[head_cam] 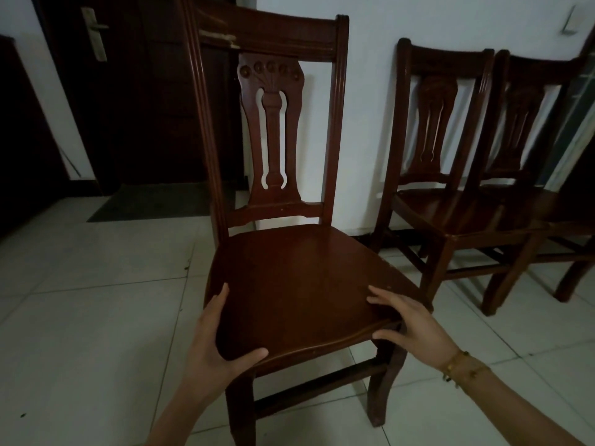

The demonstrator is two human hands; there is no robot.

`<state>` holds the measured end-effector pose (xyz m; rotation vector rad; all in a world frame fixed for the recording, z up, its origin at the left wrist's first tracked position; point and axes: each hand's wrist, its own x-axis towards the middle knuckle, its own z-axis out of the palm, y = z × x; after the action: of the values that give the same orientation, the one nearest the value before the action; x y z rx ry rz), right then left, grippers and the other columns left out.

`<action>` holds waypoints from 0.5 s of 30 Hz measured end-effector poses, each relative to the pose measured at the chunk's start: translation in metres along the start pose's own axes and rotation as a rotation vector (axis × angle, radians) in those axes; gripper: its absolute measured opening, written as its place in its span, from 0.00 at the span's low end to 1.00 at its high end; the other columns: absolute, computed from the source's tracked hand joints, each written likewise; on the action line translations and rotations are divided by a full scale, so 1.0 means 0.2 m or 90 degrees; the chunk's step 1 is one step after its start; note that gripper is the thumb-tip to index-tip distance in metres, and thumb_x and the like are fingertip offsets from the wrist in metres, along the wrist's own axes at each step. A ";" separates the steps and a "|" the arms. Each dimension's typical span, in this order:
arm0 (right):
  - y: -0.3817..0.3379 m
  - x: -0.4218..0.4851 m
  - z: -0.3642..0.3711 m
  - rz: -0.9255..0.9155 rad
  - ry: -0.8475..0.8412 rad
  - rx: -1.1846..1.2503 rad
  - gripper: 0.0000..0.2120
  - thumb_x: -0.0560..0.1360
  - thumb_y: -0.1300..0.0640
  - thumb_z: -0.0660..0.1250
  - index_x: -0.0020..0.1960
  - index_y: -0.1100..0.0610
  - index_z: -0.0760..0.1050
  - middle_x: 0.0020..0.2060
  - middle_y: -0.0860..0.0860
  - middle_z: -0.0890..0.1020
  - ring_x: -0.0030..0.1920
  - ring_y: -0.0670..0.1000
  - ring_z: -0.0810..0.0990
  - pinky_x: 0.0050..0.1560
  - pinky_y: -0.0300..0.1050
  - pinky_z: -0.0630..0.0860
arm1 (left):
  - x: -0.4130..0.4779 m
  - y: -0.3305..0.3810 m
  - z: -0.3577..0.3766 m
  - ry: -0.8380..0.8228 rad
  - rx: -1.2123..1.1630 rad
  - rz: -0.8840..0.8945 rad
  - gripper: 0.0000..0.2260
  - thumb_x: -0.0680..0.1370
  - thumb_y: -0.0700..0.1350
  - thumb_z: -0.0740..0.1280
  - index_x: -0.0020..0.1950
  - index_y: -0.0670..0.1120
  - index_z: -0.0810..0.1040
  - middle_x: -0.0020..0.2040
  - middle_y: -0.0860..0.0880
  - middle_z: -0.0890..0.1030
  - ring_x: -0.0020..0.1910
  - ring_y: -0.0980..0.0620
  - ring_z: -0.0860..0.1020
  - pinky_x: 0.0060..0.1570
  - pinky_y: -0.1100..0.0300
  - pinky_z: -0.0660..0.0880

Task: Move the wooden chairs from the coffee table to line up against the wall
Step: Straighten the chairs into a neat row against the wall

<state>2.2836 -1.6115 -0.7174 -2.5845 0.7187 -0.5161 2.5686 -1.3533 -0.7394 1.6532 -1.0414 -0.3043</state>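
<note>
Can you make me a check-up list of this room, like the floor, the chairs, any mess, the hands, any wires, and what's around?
Surface: pale tiled floor, a few small dark specks on it.
Job's things: near chair held by its seat, a gap left to the wall; two chairs already lined up against the white wall.
Clutter: nothing seen beyond the specks.
Hands: left hand grips the seat's front left corner; right hand grips the front right corner, bracelet on the wrist.
Cables: nothing seen.
Surroundings: dark door with a metal handle, dark mat in front.
</note>
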 end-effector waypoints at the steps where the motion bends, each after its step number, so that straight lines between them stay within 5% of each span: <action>1: 0.01 0.01 -0.01 0.003 0.000 -0.006 0.40 0.70 0.39 0.71 0.76 0.38 0.55 0.66 0.31 0.72 0.70 0.38 0.65 0.74 0.56 0.62 | 0.01 0.01 0.01 0.000 0.000 0.001 0.55 0.56 0.71 0.78 0.77 0.71 0.51 0.76 0.59 0.60 0.75 0.54 0.61 0.70 0.40 0.66; 8: 0.16 0.03 0.00 0.011 0.051 -0.022 0.38 0.73 0.37 0.66 0.77 0.37 0.51 0.65 0.29 0.73 0.69 0.32 0.64 0.74 0.55 0.62 | 0.10 0.02 0.12 -0.021 -0.011 0.040 0.54 0.60 0.66 0.80 0.77 0.71 0.50 0.75 0.67 0.58 0.74 0.61 0.60 0.70 0.45 0.66; 11: 0.20 0.07 -0.01 0.012 0.068 -0.014 0.37 0.73 0.37 0.66 0.77 0.37 0.52 0.65 0.32 0.74 0.64 0.36 0.71 0.71 0.57 0.68 | 0.18 0.02 0.15 -0.020 -0.014 0.045 0.54 0.60 0.66 0.79 0.77 0.70 0.50 0.75 0.67 0.58 0.74 0.61 0.60 0.71 0.44 0.66; 15: 0.25 0.14 -0.02 0.031 0.098 -0.003 0.37 0.72 0.37 0.66 0.76 0.37 0.53 0.64 0.33 0.76 0.69 0.37 0.68 0.69 0.57 0.70 | 0.32 0.03 0.20 -0.041 -0.031 0.065 0.53 0.62 0.62 0.80 0.78 0.69 0.49 0.77 0.65 0.57 0.75 0.60 0.59 0.71 0.45 0.65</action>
<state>2.2828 -1.6679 -0.7306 -2.5458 0.8319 -0.7037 2.5767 -1.4284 -0.7283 1.5505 -1.1538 -0.3141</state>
